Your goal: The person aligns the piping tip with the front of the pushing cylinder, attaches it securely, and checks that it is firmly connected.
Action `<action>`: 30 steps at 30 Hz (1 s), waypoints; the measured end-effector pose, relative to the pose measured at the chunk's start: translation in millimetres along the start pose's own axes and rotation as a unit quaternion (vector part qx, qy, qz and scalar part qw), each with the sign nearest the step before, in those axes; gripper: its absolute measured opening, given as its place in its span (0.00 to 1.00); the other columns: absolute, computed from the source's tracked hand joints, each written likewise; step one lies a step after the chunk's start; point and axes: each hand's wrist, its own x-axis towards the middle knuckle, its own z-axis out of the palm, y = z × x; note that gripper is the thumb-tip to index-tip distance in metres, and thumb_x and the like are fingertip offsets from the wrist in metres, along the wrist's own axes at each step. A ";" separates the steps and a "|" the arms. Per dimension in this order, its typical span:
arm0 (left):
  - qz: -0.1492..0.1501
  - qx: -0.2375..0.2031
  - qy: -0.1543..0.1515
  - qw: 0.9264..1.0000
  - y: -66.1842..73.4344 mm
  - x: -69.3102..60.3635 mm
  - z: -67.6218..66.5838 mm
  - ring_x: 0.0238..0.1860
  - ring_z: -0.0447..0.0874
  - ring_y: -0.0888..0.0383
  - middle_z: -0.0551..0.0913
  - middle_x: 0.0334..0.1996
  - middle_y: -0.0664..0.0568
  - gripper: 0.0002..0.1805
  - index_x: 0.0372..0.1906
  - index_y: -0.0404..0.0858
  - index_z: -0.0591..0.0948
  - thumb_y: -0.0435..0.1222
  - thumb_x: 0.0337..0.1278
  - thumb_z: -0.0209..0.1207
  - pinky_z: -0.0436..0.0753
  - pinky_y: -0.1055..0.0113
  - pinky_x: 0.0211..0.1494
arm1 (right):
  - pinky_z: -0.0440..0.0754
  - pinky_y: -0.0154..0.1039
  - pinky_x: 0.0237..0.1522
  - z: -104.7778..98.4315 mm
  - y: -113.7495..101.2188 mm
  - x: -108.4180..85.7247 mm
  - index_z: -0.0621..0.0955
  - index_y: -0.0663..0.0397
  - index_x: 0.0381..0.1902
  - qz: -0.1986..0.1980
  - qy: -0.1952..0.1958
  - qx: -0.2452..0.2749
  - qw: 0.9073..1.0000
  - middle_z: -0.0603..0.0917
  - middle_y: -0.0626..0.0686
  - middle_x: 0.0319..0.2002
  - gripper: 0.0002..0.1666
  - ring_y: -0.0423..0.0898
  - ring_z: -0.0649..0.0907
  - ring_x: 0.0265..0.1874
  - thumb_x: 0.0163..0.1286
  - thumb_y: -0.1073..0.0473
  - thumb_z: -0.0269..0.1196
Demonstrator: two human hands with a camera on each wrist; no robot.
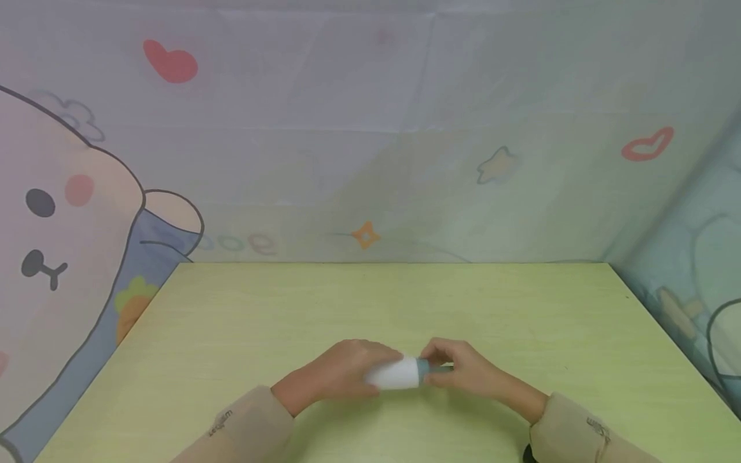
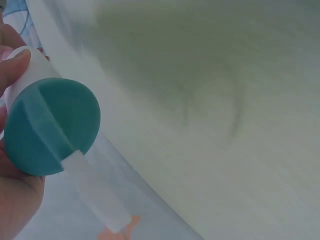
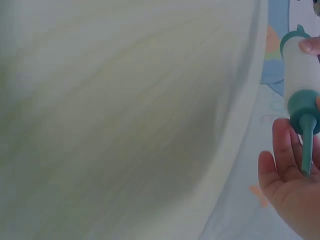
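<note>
A white cylindrical bottle with teal ends lies roughly sideways between both hands, above the table. My left hand grips its white body. In the left wrist view, the bottle's round teal base faces the camera, with a raised ridge across it and a white strip sticking out. My right hand is at the other end, its thumb and index finger pinching around the teal collar. A long thin teal nozzle runs from that collar past the palm in the right wrist view. Other fingers there are loosely spread.
The light yellow-green table extends around the hands. A printed cloth with hearts and a cartoon bear hangs behind and beside it. A small black object shows next to the right sleeve. A dark curved line is at the far right.
</note>
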 end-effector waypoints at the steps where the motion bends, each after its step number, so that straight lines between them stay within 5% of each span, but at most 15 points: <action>1: -0.005 0.005 0.003 1.000 -2.7 3.9 0.6 0.47 0.76 0.61 0.78 0.49 0.56 0.28 0.54 0.44 0.74 0.37 0.40 0.65 0.74 0.68 0.46 | 0.77 0.33 0.41 -1.7 0.7 1.2 0.75 0.55 0.38 0.002 0.006 -0.016 1.000 0.81 0.53 0.39 0.11 0.39 0.79 0.39 0.58 0.59 0.61; 9: -0.025 0.022 -0.002 0.999 -18.8 41.9 -0.5 0.46 0.76 0.59 0.79 0.47 0.55 0.29 0.52 0.44 0.75 0.37 0.37 0.68 0.74 0.65 0.47 | 0.76 0.41 0.41 -16.8 7.6 13.1 0.75 0.52 0.38 0.014 0.059 -0.138 0.989 0.81 0.48 0.36 0.12 0.42 0.79 0.36 0.54 0.62 0.63; 17: -0.067 0.048 -0.017 0.996 -26.6 72.6 4.3 0.47 0.77 0.58 0.80 0.48 0.56 0.28 0.52 0.47 0.75 0.36 0.39 0.66 0.75 0.65 0.46 | 0.75 0.32 0.34 -32.0 25.4 25.4 0.75 0.52 0.33 0.022 0.072 -0.187 0.979 0.82 0.48 0.32 0.10 0.41 0.79 0.33 0.53 0.62 0.64; 30: -0.104 0.031 -0.035 0.993 -36.5 91.0 18.7 0.45 0.77 0.58 0.80 0.46 0.57 0.28 0.52 0.50 0.75 0.34 0.39 0.66 0.75 0.63 0.46 | 0.77 0.37 0.35 -40.5 40.2 36.6 0.76 0.54 0.31 0.059 0.064 -0.195 0.977 0.82 0.50 0.32 0.09 0.44 0.80 0.34 0.51 0.64 0.65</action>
